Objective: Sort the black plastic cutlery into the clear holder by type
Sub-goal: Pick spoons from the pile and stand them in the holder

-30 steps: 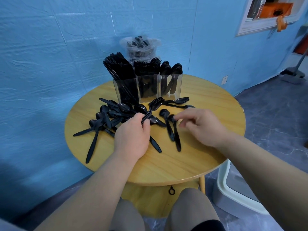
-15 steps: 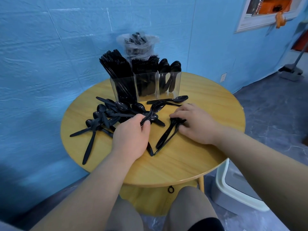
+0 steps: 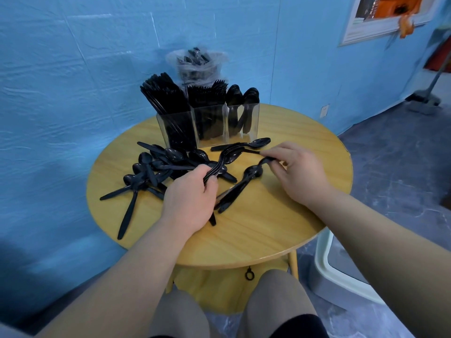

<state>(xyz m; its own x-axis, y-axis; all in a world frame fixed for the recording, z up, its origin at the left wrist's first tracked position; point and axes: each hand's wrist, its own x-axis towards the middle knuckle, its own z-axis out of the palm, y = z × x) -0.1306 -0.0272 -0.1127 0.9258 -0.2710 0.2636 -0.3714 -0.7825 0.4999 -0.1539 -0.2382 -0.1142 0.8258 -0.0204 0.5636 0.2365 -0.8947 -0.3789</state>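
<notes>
Cutlery holder (image 3: pixel 214 123), clear, three compartments, far side of bench (image 3: pixel 268 230). Loose spoons (image 3: pixel 151 169) scattered left. Left grip (image 3: pixel 192 201) curled round nested forks (image 3: pixel 227 157); right grip (image 3: pixel 297 172) pinching spoon bundle (image 3: pixel 244 181).

Soft even light (edges warped)

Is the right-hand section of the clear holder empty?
No, the right section of the clear holder already has black spoons standing upright in it, bowls up.
</notes>
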